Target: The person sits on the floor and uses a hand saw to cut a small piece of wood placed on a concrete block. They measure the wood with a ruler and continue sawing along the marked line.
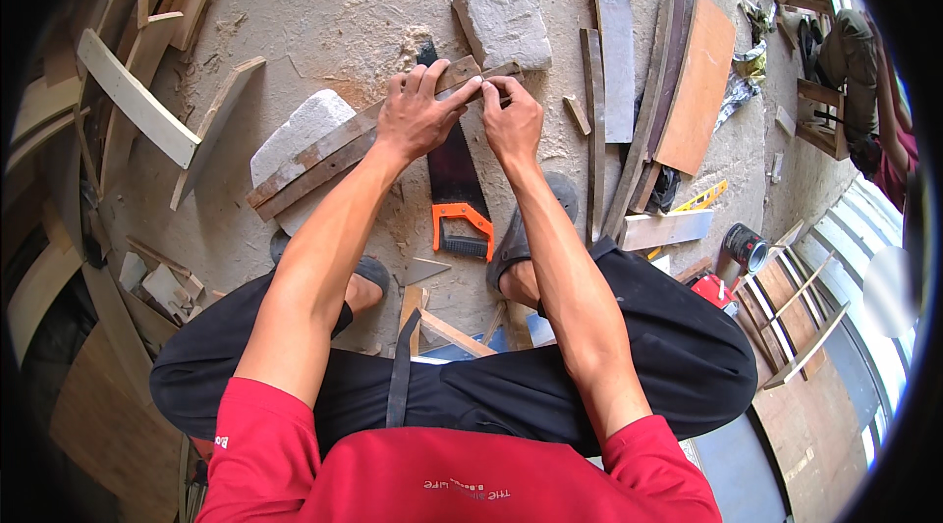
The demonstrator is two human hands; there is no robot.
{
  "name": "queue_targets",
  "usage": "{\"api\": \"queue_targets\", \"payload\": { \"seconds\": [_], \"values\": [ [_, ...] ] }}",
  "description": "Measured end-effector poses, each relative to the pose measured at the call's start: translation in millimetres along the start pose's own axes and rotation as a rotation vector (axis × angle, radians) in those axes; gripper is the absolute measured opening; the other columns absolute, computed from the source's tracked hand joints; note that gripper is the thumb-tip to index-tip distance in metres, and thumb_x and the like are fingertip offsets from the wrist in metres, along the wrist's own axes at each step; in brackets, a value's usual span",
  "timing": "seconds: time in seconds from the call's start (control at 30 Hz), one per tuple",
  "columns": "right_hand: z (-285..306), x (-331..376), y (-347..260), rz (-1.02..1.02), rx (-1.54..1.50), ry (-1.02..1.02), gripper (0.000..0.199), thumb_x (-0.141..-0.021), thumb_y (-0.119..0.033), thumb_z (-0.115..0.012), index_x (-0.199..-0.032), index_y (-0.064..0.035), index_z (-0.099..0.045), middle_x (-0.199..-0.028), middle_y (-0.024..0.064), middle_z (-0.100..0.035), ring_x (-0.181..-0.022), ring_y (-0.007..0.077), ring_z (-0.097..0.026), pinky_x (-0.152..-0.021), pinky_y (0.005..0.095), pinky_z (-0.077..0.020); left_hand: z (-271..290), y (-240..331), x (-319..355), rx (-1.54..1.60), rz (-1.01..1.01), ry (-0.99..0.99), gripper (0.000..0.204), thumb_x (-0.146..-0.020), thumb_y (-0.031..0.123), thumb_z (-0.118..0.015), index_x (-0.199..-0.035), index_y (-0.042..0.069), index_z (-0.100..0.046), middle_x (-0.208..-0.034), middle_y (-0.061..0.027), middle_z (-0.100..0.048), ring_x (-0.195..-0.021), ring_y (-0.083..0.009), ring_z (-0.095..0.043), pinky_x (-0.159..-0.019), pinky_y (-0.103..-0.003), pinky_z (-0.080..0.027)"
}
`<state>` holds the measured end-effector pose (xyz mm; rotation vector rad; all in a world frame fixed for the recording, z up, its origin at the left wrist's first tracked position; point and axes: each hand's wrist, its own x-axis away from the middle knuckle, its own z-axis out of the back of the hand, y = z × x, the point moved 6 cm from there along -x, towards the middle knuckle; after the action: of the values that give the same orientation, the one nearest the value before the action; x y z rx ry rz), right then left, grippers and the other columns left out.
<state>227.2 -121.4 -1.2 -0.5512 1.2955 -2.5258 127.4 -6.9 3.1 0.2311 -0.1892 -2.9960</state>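
Note:
Two long brown wooden strips [322,158] lie side by side, slanting from lower left up to the right in front of me. Their lower part passes over a pale concrete block [295,128]. My left hand [420,115] is closed over the strips near their upper right end, fingers curled across the wood. My right hand [514,120] is pinched at that same end, thumb and fingertips almost touching the left ones. What the right fingertips hold is too small to make out. A handsaw [462,231] with an orange and black handle lies between my feet, its blade running beneath the strips.
A larger concrete block [503,12] with a blue patch sits beyond my hands. Boards and curved wood pieces [699,81] lie to the right, near a yellow spirit level [703,196] and a tin can [747,248]. More planks [138,96] crowd the left. Another person [853,61] is at far right.

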Motion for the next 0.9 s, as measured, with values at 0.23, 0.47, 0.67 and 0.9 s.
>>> {"api": "queue_targets", "payload": {
  "seconds": [0.23, 0.47, 0.67, 0.9],
  "values": [
    [-1, 0, 2, 0.007, 0.018, 0.023, 0.020, -0.090, -0.025, -0.063, -0.094, -0.0071, -0.072, -0.086, 0.0150, -0.071, -0.078, 0.0310, -0.070, -0.071, 0.0395, -0.0528, -1, 0, 0, -0.002, -0.004, 0.009, 0.051, -0.090, 0.038, -0.063, -0.139, 0.040, -0.049, -0.129, -0.0077, -0.046, -0.113, -0.0239, -0.043, -0.089, -0.040, -0.035],
    [1, 1, -1, -0.014, -0.005, 0.020, 0.020, -0.090, -0.025, -0.063, -0.093, -0.0075, -0.072, -0.085, 0.0146, -0.071, -0.077, 0.0311, -0.069, -0.071, 0.0397, -0.0527, 1, 0, -1, 0.016, -0.003, 0.002, 0.053, -0.089, 0.038, -0.064, -0.140, 0.040, -0.048, -0.129, -0.0076, -0.046, -0.112, -0.0235, -0.044, -0.088, -0.039, -0.035],
    [1, -3, -6, 0.045, 0.020, 0.015, 0.020, -0.090, -0.021, -0.061, -0.091, -0.0042, -0.071, -0.084, 0.0171, -0.071, -0.077, 0.0324, -0.069, -0.072, 0.0405, -0.0528, 3, 0, -2, 0.031, -0.005, 0.012, 0.050, -0.090, 0.037, -0.063, -0.139, 0.038, -0.051, -0.129, -0.0079, -0.046, -0.111, -0.0234, -0.044, -0.087, -0.039, -0.035],
    [-2, -8, -10, 0.054, -0.005, -0.019, 0.019, -0.087, -0.016, -0.060, -0.088, -0.0010, -0.071, -0.082, 0.0199, -0.070, -0.076, 0.0348, -0.069, -0.072, 0.0412, -0.0532, 1, 0, -1, 0.027, -0.007, 0.043, 0.046, -0.092, 0.037, -0.060, -0.138, 0.037, -0.053, -0.128, -0.0086, -0.046, -0.110, -0.0242, -0.044, -0.087, -0.039, -0.035]
  ]
}}
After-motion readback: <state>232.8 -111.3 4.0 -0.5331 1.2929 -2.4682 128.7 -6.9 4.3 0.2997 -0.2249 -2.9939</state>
